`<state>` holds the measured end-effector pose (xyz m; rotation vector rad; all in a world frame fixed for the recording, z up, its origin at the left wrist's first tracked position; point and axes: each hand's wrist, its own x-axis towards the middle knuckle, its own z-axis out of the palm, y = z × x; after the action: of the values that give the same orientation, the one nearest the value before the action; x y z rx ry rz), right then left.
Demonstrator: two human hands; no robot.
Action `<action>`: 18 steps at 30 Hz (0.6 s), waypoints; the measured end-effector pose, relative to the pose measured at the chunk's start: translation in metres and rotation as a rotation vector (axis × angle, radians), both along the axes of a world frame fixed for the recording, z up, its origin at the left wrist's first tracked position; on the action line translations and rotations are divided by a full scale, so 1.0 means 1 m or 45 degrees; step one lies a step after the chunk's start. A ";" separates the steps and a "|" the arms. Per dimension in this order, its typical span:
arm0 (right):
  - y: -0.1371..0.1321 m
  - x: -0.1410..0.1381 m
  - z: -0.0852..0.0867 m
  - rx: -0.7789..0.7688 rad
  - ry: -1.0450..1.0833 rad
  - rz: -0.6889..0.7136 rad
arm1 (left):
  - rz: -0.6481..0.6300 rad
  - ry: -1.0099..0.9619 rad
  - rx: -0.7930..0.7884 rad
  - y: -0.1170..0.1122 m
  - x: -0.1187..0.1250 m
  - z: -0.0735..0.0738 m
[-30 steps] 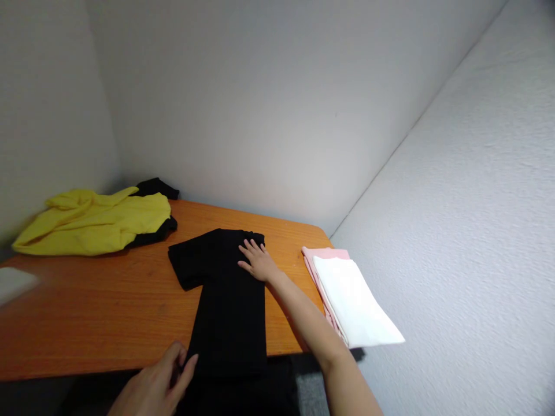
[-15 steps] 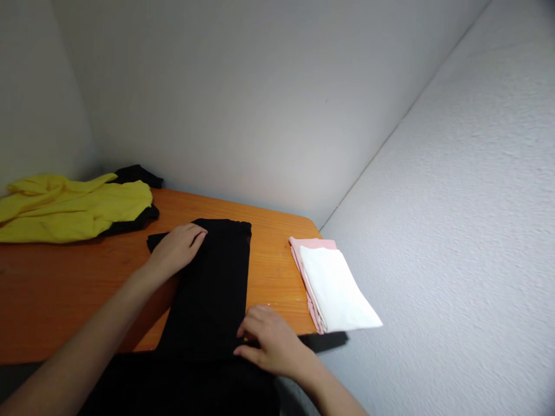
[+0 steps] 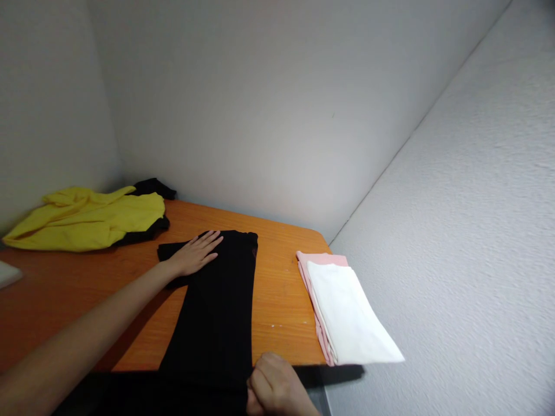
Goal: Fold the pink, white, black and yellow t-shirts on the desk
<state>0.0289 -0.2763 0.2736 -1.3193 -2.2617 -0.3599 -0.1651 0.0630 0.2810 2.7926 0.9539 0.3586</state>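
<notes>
A black garment (image 3: pixel 217 306), folded into a long strip, lies down the middle of the orange table (image 3: pixel 281 300) and hangs over its near edge. My left hand (image 3: pixel 197 254) lies flat and open on the garment's upper left part, fingers stretched out. At the near edge my right hand (image 3: pixel 273 390) is closed, pinching the garment's lower right corner.
A folded white cloth (image 3: pixel 351 315) on a folded pink one (image 3: pixel 323 260) lies at the table's right edge, partly overhanging. A crumpled yellow garment (image 3: pixel 87 219) over a black one (image 3: pixel 151 188) sits at the back left. Walls close in behind and on the right.
My left hand went from the near edge up to the sleeve, folded it inward and now lies flat. My right hand came down to the near edge and pinched the corner.
</notes>
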 end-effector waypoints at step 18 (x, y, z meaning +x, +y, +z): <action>0.053 -0.039 -0.035 0.245 0.100 0.050 | -0.042 -0.741 -0.077 -0.122 -0.009 0.115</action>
<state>-0.0098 -0.2228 0.2390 -1.1693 -2.1262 -0.4896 -0.1743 -0.0590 0.3959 2.4131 0.7543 1.0408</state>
